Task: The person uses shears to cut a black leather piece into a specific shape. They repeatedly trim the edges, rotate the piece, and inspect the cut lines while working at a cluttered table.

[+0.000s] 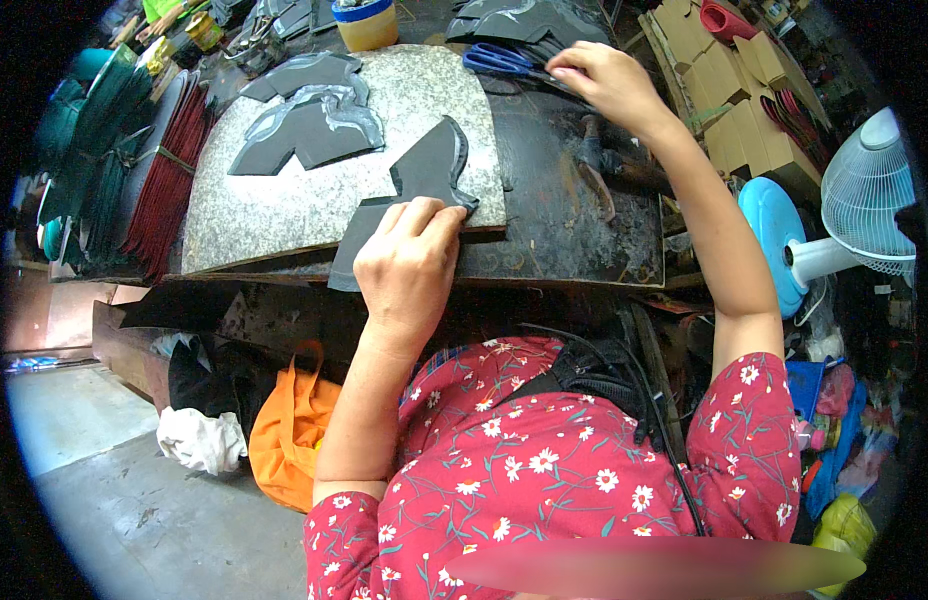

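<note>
My left hand (409,262) is closed on a dark grey, shoe-upper-shaped cut piece (429,165) at the near edge of a speckled pale board (284,215). Part of the piece sticks out over that edge. Farther right, my right hand (609,88) has its fingers curled together beside blue-handled scissors (499,60); whatever may be between the fingertips is hidden. Two similar grey pieces with whitish smeared edges (319,125) lie on the board's far left. More dark pieces (524,22) are heaped beyond the scissors.
At the back stands a tub with a blue rim (366,25). Bundled dark red strips (174,170) and green ones (94,150) line the left. A hammer-like tool (596,165) lies right. Cardboard boxes (739,130) and a fan (869,190) stand beyond. An orange bag (289,435) hangs below.
</note>
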`<action>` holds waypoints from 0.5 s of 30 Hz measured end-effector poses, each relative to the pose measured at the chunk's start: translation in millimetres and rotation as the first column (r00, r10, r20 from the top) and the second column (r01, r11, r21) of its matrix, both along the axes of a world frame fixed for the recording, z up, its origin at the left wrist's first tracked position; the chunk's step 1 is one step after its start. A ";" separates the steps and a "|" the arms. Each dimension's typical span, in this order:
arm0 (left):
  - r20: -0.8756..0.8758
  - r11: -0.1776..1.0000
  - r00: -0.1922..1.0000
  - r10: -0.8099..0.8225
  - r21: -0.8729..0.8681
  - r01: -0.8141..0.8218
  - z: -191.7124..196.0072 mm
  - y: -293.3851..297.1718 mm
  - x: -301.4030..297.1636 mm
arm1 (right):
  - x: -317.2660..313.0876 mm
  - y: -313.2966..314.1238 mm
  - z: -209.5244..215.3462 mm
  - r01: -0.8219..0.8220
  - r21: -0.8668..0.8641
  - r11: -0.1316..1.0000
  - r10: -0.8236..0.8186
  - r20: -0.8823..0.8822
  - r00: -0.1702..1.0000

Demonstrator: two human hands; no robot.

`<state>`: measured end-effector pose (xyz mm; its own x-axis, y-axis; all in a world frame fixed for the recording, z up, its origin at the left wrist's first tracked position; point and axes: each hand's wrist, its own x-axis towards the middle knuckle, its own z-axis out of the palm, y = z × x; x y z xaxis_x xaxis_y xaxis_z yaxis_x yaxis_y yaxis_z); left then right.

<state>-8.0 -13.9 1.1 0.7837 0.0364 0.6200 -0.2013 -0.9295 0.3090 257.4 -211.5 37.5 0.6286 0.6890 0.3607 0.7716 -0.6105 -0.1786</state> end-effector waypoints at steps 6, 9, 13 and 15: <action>-0.028 0.998 1.000 -0.008 -0.058 0.006 2.4 1.2 -2.2 | 21.7 61.3 -28.1 0.063 -0.226 0.972 -0.017 0.200 0.980; -0.014 0.998 1.000 -0.012 -0.064 0.011 1.4 3.5 -1.1 | 12.1 72.2 -17.4 0.077 -0.197 0.977 -0.050 0.137 0.989; -0.054 0.991 0.998 -0.040 -0.130 0.032 -1.0 7.0 -4.5 | -28.3 54.5 14.9 -0.376 0.118 0.919 0.334 0.274 0.902; -0.036 0.993 0.998 -0.060 -0.105 0.056 -2.2 8.5 -6.1 | -56.8 37.8 18.7 -0.412 0.012 0.911 0.406 0.153 0.901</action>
